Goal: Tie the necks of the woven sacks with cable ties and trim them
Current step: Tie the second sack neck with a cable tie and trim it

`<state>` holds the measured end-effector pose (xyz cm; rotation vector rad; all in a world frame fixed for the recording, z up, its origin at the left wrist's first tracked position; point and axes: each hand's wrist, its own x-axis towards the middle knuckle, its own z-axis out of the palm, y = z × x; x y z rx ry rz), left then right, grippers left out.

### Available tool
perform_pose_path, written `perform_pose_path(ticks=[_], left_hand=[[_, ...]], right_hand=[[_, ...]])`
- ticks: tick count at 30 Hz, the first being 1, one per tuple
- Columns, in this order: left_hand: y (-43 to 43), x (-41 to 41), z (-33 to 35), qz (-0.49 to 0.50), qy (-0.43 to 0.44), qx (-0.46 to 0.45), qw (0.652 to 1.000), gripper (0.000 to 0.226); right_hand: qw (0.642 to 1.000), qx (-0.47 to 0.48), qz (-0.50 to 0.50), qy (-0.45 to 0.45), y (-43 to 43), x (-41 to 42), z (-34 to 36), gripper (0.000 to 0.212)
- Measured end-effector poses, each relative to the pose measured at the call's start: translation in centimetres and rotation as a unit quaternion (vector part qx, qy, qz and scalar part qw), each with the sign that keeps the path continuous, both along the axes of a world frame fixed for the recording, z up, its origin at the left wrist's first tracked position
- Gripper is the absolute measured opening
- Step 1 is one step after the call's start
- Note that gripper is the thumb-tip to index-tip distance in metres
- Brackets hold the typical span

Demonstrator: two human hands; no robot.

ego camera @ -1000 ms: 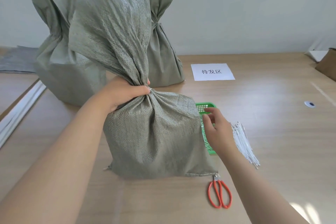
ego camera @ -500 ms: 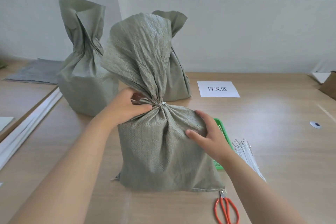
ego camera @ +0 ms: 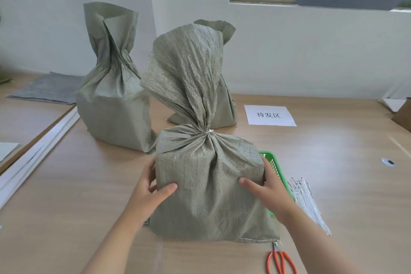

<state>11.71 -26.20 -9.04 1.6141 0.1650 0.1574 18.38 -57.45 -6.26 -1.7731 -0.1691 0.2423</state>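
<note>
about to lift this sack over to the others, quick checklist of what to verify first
1. Cable tie cinched on the front sack's neck: ok.
2. Tie tail trimmed: looks ok, too small to be sure.
3. Left hand and right hand grip opposite sides: ok.
4. Scissors clear of the hands: ok.
5. Bare table beside the paper sign: ok.
6. Left back sack tied: cannot tell.
</note>
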Motion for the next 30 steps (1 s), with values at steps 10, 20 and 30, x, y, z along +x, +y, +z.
perform_pose_path(ticks=[10,20,30], left_hand=[[-0.3,-0.8,-2.9,-0.034,0.085,-0.005,0.996,0.102],[0.8,-2.0,-2.4,0.027,0.065,-0.013,0.997,0.086],[-3.1,-2.9,3.1,0.089,0.024,0.006,0.996,0.079]], right_hand=[[0.996,0.053,-0.034,0.067,1.2,-1.2,-2.3,0.058],[0.995,0.07,-0.067,0.031,2.7,-2.8,-1.7,0.062],[0.991,0.125,-0.045,-0.011,-0.1,-1.9,1.5,0.054]])
